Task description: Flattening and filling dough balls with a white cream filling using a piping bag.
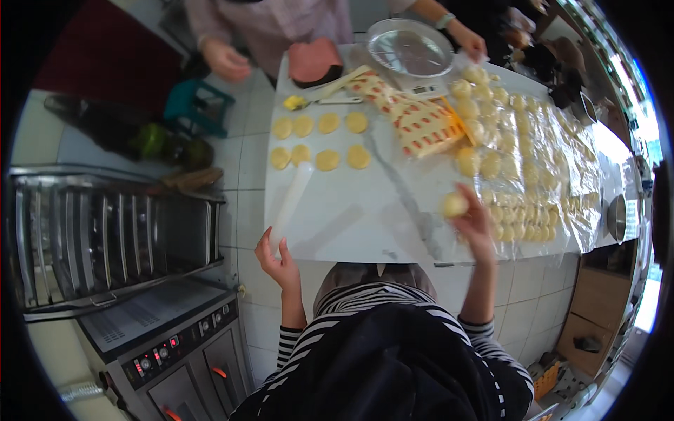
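At the near side of the white table (365, 223), the person's two hands were well apart. The right hand (477, 219) held a round, pale yellow dough ball (454, 205) between thumb and fingers, near the clear plastic sheet (574, 175), which covered many similar balls on the table's right side. The left hand (276, 262) was at the near end of a white rolling pin (292, 200), thumb and fingers parted; whether it gripped the pin could not be told. The pin slanted away, its far end close to eight flattened dough discs (328, 160), arranged in two rows of four. Beyond the discs were a spoon (340, 100) and a red-patterned bag (425, 126). Across the table, a co-worker's hand (469, 41) reached toward the farthest dough balls, beside a round clear tray (408, 55).
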Demonstrator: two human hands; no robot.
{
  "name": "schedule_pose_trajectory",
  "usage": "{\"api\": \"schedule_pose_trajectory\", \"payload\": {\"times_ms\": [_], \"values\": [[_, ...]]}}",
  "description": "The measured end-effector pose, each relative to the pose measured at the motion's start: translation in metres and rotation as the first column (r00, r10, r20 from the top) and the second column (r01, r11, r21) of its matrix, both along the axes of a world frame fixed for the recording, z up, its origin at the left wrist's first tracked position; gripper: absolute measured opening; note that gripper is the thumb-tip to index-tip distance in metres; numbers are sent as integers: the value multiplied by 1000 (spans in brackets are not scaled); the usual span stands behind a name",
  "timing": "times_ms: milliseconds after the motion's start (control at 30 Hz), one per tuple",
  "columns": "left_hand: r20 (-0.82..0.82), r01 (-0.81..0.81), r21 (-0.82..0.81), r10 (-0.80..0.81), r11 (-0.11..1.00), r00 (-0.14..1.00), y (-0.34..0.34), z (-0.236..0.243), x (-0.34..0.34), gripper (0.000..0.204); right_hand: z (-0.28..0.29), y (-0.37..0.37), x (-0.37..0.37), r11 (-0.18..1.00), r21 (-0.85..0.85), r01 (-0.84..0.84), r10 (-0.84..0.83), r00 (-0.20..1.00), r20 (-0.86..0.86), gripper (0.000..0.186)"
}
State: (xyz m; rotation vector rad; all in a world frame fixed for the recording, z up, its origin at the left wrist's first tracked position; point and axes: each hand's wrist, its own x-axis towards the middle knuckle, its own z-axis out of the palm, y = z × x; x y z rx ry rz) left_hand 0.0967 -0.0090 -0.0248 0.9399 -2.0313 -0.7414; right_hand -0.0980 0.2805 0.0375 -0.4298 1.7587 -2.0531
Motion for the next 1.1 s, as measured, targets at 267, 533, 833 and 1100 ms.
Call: {"api": "schedule_pose_trajectory", "payload": {"times_ms": [267,533,833,1100], "values": [[176,157,-5,-154,988,972,-56,-9,11,31,-69,-161,54,742,632,-225,576,698,-427,52],[306,651,-48,-610,757,731,-33,12,3,37,-42,-131,62,599,741,304,548,519,-656,54],[662,638,-48,-455,768,596,-42,-21,-45,65,-71,-151,40,420,772,478,556,537,-635,78],[649,541,-169,-320,824,690,-56,-28,-79,60,-75,-161,25,452,783,428,536,571,-622,74]]}}
